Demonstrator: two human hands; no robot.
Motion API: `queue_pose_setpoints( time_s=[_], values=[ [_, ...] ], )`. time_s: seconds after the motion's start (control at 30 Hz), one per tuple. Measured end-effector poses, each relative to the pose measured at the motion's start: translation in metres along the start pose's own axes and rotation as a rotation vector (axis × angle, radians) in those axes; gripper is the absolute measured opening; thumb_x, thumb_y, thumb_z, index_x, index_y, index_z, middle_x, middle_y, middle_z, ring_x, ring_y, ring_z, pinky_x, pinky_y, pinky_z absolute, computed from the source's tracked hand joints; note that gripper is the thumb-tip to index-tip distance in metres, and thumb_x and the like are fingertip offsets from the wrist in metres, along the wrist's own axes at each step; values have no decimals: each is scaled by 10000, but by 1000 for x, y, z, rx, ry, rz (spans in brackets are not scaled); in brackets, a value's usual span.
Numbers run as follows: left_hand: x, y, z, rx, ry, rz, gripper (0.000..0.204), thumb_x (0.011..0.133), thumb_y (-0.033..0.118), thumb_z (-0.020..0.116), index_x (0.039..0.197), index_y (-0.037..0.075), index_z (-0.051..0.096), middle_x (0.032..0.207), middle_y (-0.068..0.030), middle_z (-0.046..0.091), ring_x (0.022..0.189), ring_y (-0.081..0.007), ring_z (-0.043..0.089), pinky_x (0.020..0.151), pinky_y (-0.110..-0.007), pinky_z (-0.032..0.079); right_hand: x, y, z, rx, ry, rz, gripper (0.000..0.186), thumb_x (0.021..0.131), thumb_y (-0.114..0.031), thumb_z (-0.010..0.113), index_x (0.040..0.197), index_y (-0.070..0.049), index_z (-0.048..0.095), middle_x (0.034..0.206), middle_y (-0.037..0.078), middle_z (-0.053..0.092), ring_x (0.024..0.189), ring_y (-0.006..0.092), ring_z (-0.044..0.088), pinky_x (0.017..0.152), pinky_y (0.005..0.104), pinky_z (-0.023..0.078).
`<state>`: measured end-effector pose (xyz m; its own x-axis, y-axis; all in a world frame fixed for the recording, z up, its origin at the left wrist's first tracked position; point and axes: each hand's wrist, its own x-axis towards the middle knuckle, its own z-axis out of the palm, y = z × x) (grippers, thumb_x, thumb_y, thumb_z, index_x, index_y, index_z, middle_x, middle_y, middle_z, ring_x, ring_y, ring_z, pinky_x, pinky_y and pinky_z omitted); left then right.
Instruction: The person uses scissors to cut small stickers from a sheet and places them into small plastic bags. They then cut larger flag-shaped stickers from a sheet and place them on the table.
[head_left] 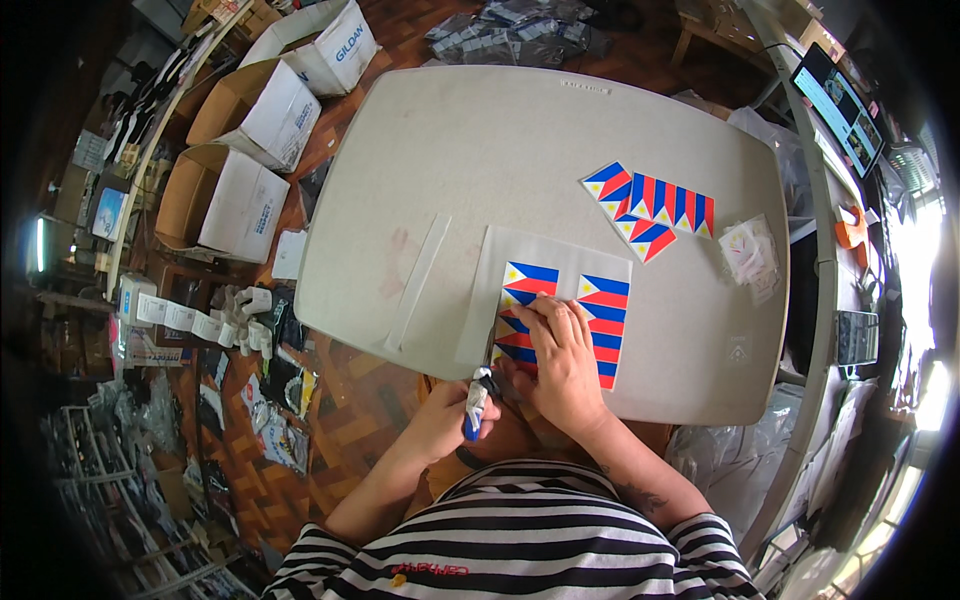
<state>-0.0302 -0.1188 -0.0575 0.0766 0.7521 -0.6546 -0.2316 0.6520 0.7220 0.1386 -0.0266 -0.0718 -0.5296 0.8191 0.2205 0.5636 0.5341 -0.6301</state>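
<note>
A white sheet printed with several red, blue and white flag rectangles [604, 312] lies at the near edge of the pale table [480, 150]. My right hand [560, 360] presses flat on it, fingers spread over the lower flags. Just off the table's near edge, my left hand [448, 415] grips a small cutter with a blue handle [476, 402]; its tip touches the sheet's near left edge. A fan of cut-out flags [652, 205] lies further back to the right.
A long white strip [420, 280] lies left of the sheet. A small pile of clear packets [750, 250] sits near the table's right edge. Open cardboard boxes [225, 200] stand on the floor at the left, with clutter below them. A monitor [838, 105] is at the far right.
</note>
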Motion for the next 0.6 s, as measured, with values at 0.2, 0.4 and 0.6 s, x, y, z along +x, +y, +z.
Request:
queue_pose_setpoints(
  time_s=[0.2,0.4,0.6],
  values=[
    [15,20,-2,-66,12,-12,133,838,130,670,776,23,623,737,-60,595,611,-139,567,568,-260,445,0,1,1,18,47,-9,672,672,-107,772,1302,-15,557,1263,158,505,1254,335,470,1139,483,306],
    [35,51,-2,42,16,4,133,835,172,675,812,57,612,786,-65,613,605,-110,552,506,-230,368,0,2,-2,-3,21,-17,627,690,-137,767,1274,-21,572,1261,153,512,1248,334,479,1131,491,318],
    [48,54,-30,-103,-164,-19,200,810,266,615,853,71,605,752,-23,602,592,-79,541,445,-205,244,3,15,-33,-19,-150,-180,480,761,-201,748,1200,-49,626,1291,148,523,1290,325,465,1132,504,326]
  ],
)
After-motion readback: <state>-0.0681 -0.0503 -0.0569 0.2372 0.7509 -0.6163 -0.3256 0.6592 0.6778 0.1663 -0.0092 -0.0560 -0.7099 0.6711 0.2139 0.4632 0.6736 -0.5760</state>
